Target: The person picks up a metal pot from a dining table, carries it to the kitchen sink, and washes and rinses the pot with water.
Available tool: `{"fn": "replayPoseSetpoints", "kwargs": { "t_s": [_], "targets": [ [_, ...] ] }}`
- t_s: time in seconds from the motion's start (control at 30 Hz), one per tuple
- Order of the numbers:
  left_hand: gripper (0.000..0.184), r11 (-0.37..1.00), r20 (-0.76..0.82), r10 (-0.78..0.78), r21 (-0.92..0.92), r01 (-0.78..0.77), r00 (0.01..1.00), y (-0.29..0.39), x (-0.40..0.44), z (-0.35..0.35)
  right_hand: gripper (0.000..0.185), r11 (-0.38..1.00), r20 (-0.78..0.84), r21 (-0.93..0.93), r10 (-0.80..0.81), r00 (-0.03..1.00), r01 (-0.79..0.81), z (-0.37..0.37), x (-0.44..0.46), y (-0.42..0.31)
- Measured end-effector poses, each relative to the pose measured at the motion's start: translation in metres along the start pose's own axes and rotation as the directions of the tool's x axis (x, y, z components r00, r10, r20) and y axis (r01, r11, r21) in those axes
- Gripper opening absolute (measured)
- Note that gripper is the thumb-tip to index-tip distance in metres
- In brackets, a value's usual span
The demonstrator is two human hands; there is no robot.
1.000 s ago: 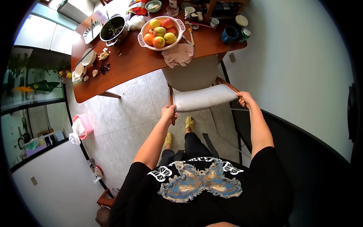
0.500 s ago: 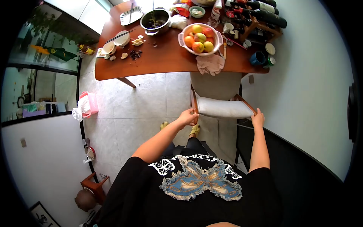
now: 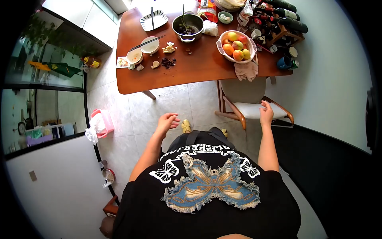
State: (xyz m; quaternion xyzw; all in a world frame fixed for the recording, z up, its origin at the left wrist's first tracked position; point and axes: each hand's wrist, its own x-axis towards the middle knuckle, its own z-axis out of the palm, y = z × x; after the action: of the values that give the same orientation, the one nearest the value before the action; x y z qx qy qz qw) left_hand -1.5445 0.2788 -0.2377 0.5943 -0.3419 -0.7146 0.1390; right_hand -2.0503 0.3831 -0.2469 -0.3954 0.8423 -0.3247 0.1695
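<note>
Chair (image 3: 249, 110) beyond both hands (image 3: 266, 114), nearer the right

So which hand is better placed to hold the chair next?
Probably the right hand: in this view it overlaps the chair. The left hand is over the floor, clearly farther away.

Fruit (image 3: 237, 55) in pale basin (image 3: 221, 51) on wooden table (image 3: 199, 63), dark pot (image 3: 188, 38) left of basin; pink bin (image 3: 108, 121) on tiled floor (image 3: 135, 115)
</note>
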Motion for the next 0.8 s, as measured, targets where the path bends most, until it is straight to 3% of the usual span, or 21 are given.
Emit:
{"fn": "replayPoseSetpoints", "kwargs": {
  "t_s": [0.1,0.3,0.47,0.63,0.7,0.8],
  "targets": [
    [0.029,1.0,-0.075,-0.009,-0.03,0.007,0.997,0.017,0.006,-0.039,0.037,0.989,0.067,0.147,-0.021,0.998,0.011,0.038,-0.005,-0.049],
    [0.029,0.995,-0.049,0.05,-0.084,-0.054,0.998,0.054,0.034,-0.066,0.034,0.957,0.263,0.289,-0.071,0.962,-0.008,0.1,0.027,-0.126],
    [0.029,0.994,-0.066,0.036,-0.104,-0.042,0.997,0.075,0.06,-0.071,0.03,0.933,0.334,0.359,-0.145,0.932,0.016,0.152,0.103,-0.19],
    [0.027,0.985,-0.214,-0.022,-0.169,-0.015,0.977,0.106,0.084,-0.082,0.022,0.832,0.356,0.548,-0.327,0.875,0.088,0.239,0.207,-0.256],
    [0.026,0.977,-0.278,-0.055,-0.212,-0.006,0.959,0.121,0.093,-0.084,0.022,0.885,0.371,0.42,-0.368,0.853,0.199,0.257,0.242,-0.307],
    [0.025,0.978,-0.347,-0.032,-0.204,-0.042,0.937,0.151,0.103,-0.077,0.024,0.849,0.303,0.328,-0.51,0.805,0.414,0.324,0.304,-0.34]
  ]
}}
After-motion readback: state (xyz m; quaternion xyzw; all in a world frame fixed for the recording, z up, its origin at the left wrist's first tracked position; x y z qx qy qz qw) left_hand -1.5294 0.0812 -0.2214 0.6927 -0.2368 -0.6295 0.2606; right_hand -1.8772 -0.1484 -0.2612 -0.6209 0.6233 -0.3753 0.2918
